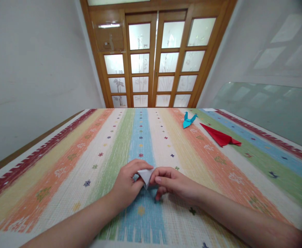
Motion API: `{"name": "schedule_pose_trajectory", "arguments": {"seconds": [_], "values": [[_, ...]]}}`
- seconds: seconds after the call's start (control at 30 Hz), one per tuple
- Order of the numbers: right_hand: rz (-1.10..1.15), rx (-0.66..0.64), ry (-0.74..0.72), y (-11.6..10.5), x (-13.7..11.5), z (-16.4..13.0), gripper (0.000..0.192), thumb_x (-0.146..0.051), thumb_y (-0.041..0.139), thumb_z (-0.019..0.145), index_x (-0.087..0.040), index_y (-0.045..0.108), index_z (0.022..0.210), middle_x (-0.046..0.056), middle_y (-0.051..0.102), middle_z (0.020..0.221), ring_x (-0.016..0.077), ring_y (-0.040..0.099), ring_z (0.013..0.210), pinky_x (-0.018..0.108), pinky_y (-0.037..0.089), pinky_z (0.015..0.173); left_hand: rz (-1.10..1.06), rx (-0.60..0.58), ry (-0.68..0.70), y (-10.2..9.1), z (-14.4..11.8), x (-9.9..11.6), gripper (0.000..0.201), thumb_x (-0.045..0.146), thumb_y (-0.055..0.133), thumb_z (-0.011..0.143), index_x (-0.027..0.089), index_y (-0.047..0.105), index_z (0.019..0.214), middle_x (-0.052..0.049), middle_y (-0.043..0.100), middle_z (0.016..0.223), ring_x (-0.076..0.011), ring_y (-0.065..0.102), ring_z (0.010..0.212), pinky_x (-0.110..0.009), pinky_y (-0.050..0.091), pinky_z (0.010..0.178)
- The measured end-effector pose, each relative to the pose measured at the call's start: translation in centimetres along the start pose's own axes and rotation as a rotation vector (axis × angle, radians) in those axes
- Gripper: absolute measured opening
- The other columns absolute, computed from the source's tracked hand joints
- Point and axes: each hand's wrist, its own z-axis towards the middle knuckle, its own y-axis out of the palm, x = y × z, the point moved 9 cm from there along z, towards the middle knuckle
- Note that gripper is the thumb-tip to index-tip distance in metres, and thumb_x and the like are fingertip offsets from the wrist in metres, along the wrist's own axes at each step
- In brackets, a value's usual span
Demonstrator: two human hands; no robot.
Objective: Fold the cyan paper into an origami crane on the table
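A small folded piece of white paper (145, 176), roughly triangular with its point downward, is held just above the striped cloth near the middle of the table. My left hand (130, 179) pinches it between thumb and fingers from the left side. At the paper's right edge is my right hand (170, 182), fingers curled and the index fingertip against the paper. Whether the right thumb also grips the paper cannot be made out. Part of the paper lies hidden behind the fingers.
A blue origami crane (188, 120) and a red paper plane (220, 135) lie farther back on the right. The striped tablecloth (63, 151) covers the table. Beyond stand wooden doors (153, 62) with frosted panes; a glass board (270, 110) leans at the right wall.
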Motion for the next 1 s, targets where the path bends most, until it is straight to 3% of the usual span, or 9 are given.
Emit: {"name": "schedule_pose_trajectory", "arguments": {"seconds": [0.1, 0.23, 0.33, 0.47, 0.6, 0.73, 1.0], "values": [[0.101, -0.024, 0.030, 0.7, 0.1, -0.1, 0.026, -0.040, 0.074, 0.085, -0.014, 0.069, 0.089, 0.009, 0.065, 0.096, 0.0179, 0.063, 0.089, 0.032, 0.058, 0.072, 0.021, 0.011, 0.012, -0.2, 0.0, 0.0, 0.039, -0.002, 0.054, 0.074, 0.022, 0.073, 0.099, -0.005, 0.071, 0.103, -0.0202, 0.065, 0.098, -0.035, 0.049, 0.091], [0.269, -0.048, 0.079, 1.3, 0.5, -0.2, 0.028, -0.041, 0.074, 0.086, -0.015, 0.064, 0.084, 0.006, 0.066, 0.086, 0.0175, 0.066, 0.084, 0.032, 0.059, 0.070, 0.060, 0.015, 0.045, -0.2, 0.0, 0.1, 0.033, 0.000, 0.059, 0.077, 0.022, 0.074, 0.096, -0.006, 0.071, 0.100, -0.0197, 0.066, 0.093, -0.033, 0.051, 0.086], [0.351, -0.025, 0.111, 1.2, 1.0, -0.2, 0.028, -0.041, 0.069, 0.090, -0.014, 0.066, 0.093, 0.007, 0.068, 0.088, 0.0181, 0.068, 0.083, 0.034, 0.060, 0.071, 0.115, -0.009, 0.086, -0.1, -0.1, 0.4, 0.029, 0.002, 0.062, 0.079, 0.022, 0.075, 0.095, -0.007, 0.070, 0.100, -0.0198, 0.066, 0.092, -0.033, 0.052, 0.084], [0.394, 0.041, 0.156, 0.4, 1.8, 0.0, 0.031, -0.041, 0.066, 0.091, -0.011, 0.064, 0.098, 0.010, 0.071, 0.091, 0.0188, 0.071, 0.081, 0.032, 0.061, 0.069, 0.261, -0.087, 0.194, 0.6, -0.4, 1.1, 0.024, 0.010, 0.064, 0.084, 0.023, 0.076, 0.100, -0.009, 0.071, 0.102, -0.0211, 0.066, 0.094, -0.034, 0.052, 0.084], [0.389, 0.135, 0.142, -0.7, 1.9, 0.1, 0.030, -0.030, 0.076, 0.084, -0.018, 0.049, 0.079, 0.001, 0.066, 0.072, 0.0134, 0.068, 0.063, 0.026, 0.061, 0.059, 0.405, -0.105, 0.332, 0.9, -0.7, 2.1, 0.019, 0.015, 0.063, 0.087, 0.023, 0.075, 0.100, -0.010, 0.071, 0.105, -0.0215, 0.065, 0.091, -0.034, 0.052, 0.079], [0.338, 0.206, 0.148, -1.3, 1.9, 0.0, 0.039, -0.024, 0.080, 0.079, -0.020, 0.042, 0.079, -0.001, 0.063, 0.069, 0.0115, 0.066, 0.059, 0.021, 0.059, 0.052, 0.482, -0.117, 0.434, 1.4, -0.9, 2.9, 0.021, 0.014, 0.062, 0.086, 0.023, 0.074, 0.100, -0.009, 0.070, 0.107, -0.0223, 0.065, 0.090, -0.035, 0.053, 0.075], [0.354, 0.247, 0.101, -2.2, 1.3, 0.0, 0.041, -0.020, 0.083, 0.076, -0.020, 0.042, 0.085, -0.002, 0.063, 0.078, 0.0100, 0.067, 0.064, 0.019, 0.060, 0.057, 0.580, -0.316, 0.269, 2.2, -0.7, 1.3, 0.048, 0.010, 0.056, 0.080, 0.028, 0.067, 0.123, -0.009, 0.065, 0.124, -0.0274, 0.061, 0.108, -0.046, 0.053, 0.090]]}}
